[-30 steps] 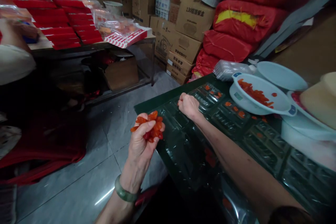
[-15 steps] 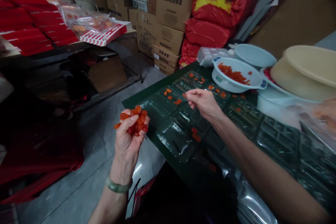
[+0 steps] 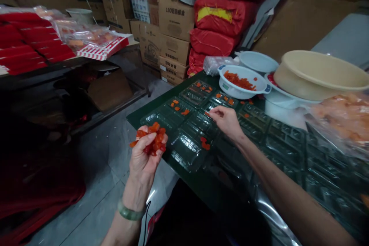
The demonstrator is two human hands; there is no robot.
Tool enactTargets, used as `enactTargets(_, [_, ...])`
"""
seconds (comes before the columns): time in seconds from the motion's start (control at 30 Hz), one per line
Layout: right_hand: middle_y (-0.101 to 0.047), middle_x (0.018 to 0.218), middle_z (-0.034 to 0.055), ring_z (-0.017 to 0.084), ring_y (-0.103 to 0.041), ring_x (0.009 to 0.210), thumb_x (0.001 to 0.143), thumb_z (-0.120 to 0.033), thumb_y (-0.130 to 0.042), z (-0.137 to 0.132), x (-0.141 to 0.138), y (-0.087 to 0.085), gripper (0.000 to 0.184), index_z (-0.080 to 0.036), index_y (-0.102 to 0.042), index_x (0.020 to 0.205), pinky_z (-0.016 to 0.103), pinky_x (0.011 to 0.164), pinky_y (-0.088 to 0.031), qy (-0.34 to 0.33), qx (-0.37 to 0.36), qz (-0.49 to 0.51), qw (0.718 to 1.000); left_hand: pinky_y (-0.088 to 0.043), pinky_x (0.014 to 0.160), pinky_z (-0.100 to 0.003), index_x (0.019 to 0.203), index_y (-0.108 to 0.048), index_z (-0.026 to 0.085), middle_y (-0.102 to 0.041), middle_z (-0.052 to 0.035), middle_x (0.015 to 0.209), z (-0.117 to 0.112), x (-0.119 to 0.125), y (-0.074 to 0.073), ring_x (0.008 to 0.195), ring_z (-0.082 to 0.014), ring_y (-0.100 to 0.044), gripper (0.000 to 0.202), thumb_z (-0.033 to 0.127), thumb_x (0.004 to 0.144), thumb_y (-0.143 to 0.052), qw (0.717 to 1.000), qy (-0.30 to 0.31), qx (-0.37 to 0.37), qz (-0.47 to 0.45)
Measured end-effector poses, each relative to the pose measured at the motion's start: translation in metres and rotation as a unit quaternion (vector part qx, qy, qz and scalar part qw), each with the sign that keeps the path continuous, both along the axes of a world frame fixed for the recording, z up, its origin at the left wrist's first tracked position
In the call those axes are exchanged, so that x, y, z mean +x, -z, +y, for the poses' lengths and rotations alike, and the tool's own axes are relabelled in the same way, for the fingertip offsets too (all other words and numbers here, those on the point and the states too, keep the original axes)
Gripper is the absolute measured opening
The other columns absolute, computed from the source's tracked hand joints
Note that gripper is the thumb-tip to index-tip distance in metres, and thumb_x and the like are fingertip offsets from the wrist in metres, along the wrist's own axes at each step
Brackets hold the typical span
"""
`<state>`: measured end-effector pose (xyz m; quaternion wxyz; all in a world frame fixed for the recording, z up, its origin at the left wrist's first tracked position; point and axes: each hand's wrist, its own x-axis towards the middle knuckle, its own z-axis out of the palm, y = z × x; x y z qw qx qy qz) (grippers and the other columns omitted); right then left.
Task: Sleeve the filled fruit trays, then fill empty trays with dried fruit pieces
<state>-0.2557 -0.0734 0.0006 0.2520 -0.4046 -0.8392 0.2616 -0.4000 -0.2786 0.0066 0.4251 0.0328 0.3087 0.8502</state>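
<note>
My left hand (image 3: 147, 150) is closed round a bunch of glossy orange dried fruit pieces (image 3: 155, 138), held up beside the table's left edge. Over the clear plastic trays (image 3: 188, 150) my right hand (image 3: 226, 121) pinches a small orange dried fruit piece (image 3: 207, 113) between thumb and fingertips. Several trays lie side by side on the dark green table (image 3: 138, 114); some have a few orange pieces in one compartment. A light blue basin (image 3: 240, 91) at the back holds a heap of the same fruit.
A cream tub (image 3: 323, 71) stands on the right, near a plastic bag of pale orange food (image 3: 343, 123). Stacked cartons (image 3: 174, 15) and red sacks (image 3: 215, 42) rise behind the table. On the left, a shelf carries red boxes (image 3: 25, 42) and bagged goods.
My head view has shifted, so the table and basins sit further left. My right hand has moved slightly nearer across the trays. A co-worker's hand at the far right has left the view.
</note>
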Motion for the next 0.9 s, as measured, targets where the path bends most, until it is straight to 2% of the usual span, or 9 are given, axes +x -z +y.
enactTargets(0.1, [-0.063, 0.069, 0.0020, 0.014, -0.058, 0.065, 0.077, -0.017, -0.050, 0.007, -0.020, 0.010, 0.013, -0.016, -0.063, 0.073, 0.024, 0.061, -0.042, -0.029, 0.025, -0.054, 0.998, -0.030, 0.032, -0.014, 0.071, -0.046, 0.022, -0.060, 0.0021, 0.072, 0.005, 0.008, -0.003, 0.051, -0.0126, -0.056, 0.027, 0.006, 0.057, -0.063, 1.000, 0.009, 0.003, 0.006])
enactTargets(0.2, [-0.065, 0.083, 0.0064, 0.019, -0.059, 0.078, 0.077, -0.014, -0.050, 0.004, -0.028, 0.013, 0.016, -0.017, -0.065, 0.073, 0.027, 0.066, -0.040, -0.037, 0.046, -0.101, 0.993, -0.029, 0.031, -0.014, 0.071, -0.046, 0.022, -0.060, 0.0018, 0.071, 0.006, 0.012, -0.006, 0.050, -0.0127, -0.056, 0.026, 0.006, 0.057, -0.062, 1.000, 0.007, 0.002, 0.019])
enactTargets(0.27, [-0.065, 0.091, 0.0075, 0.020, -0.059, 0.082, 0.079, -0.016, -0.050, -0.004, -0.022, 0.008, 0.017, -0.019, -0.066, 0.080, 0.028, 0.065, -0.039, -0.036, 0.063, -0.127, 0.989, -0.029, 0.032, -0.014, 0.071, -0.045, 0.022, -0.060, 0.0017, 0.071, 0.005, 0.013, -0.006, 0.050, -0.0126, -0.056, 0.027, 0.006, 0.057, -0.062, 1.000, 0.008, -0.002, 0.026])
enactTargets(0.33, [-0.066, 0.087, 0.0047, 0.020, -0.060, 0.079, 0.082, -0.024, -0.052, -0.019, -0.009, -0.001, 0.013, -0.021, -0.065, 0.084, 0.027, 0.063, -0.038, -0.048, 0.074, -0.177, 0.980, -0.030, 0.032, -0.014, 0.071, -0.045, 0.021, -0.060, 0.0017, 0.072, 0.005, 0.013, -0.006, 0.051, -0.0125, -0.056, 0.027, 0.006, 0.057, -0.062, 0.999, 0.011, -0.006, 0.029])
enactTargets(0.43, [-0.066, 0.074, 0.0021, 0.021, -0.061, 0.072, 0.082, -0.037, -0.057, -0.046, 0.007, -0.012, 0.017, -0.021, -0.062, 0.083, 0.028, 0.058, -0.037, -0.096, 0.083, -0.291, 0.948, -0.029, 0.032, -0.013, 0.072, -0.045, 0.022, -0.059, 0.0021, 0.072, 0.007, 0.015, -0.003, 0.051, -0.0123, -0.056, 0.027, 0.006, 0.058, -0.063, 0.999, 0.019, -0.009, 0.028])
enactTargets(0.5, [-0.067, 0.078, 0.0043, 0.022, -0.062, 0.072, 0.083, -0.039, -0.056, -0.059, 0.012, -0.014, 0.020, -0.019, -0.062, 0.085, 0.028, 0.056, -0.036, -0.114, 0.091, -0.349, 0.926, -0.029, 0.032, -0.013, 0.073, -0.045, 0.022, -0.059, 0.0023, 0.072, 0.010, 0.018, -0.001, 0.051, -0.0123, -0.057, 0.028, 0.006, 0.058, -0.063, 0.999, 0.027, -0.015, 0.028])
enactTargets(0.67, [-0.064, 0.090, 0.0074, 0.022, -0.063, 0.077, 0.088, -0.027, -0.046, -0.066, 0.014, -0.014, 0.018, -0.019, -0.061, 0.095, 0.028, 0.057, -0.037, -0.157, 0.063, -0.375, 0.911, -0.030, 0.032, -0.013, 0.073, -0.044, 0.021, -0.059, 0.0025, 0.073, 0.013, 0.022, 0.001, 0.051, -0.0118, -0.057, 0.028, 0.008, 0.058, -0.064, 0.998, 0.039, -0.022, 0.039])
enactTargets(0.8, [-0.060, 0.096, 0.0102, 0.023, -0.064, 0.072, 0.081, -0.011, -0.046, -0.066, 0.014, -0.011, 0.029, -0.021, -0.059, 0.105, 0.028, 0.056, -0.039, -0.162, 0.064, -0.409, 0.896, -0.030, 0.032, -0.013, 0.074, -0.042, 0.022, -0.058, 0.0028, 0.070, 0.011, 0.020, 0.001, 0.051, -0.0119, -0.057, 0.031, 0.008, 0.058, -0.064, 0.998, 0.032, -0.028, 0.040])
enactTargets(0.9, [-0.061, 0.091, 0.0113, 0.023, -0.063, 0.073, 0.077, -0.006, -0.047, -0.065, 0.014, -0.004, 0.026, -0.015, -0.062, 0.096, 0.029, 0.059, -0.042, -0.136, 0.073, -0.378, 0.913, -0.031, 0.031, -0.013, 0.074, -0.042, 0.022, -0.058, 0.0028, 0.070, 0.010, 0.019, 0.002, 0.051, -0.0120, -0.057, 0.032, 0.007, 0.057, -0.065, 0.998, 0.036, -0.033, 0.028])
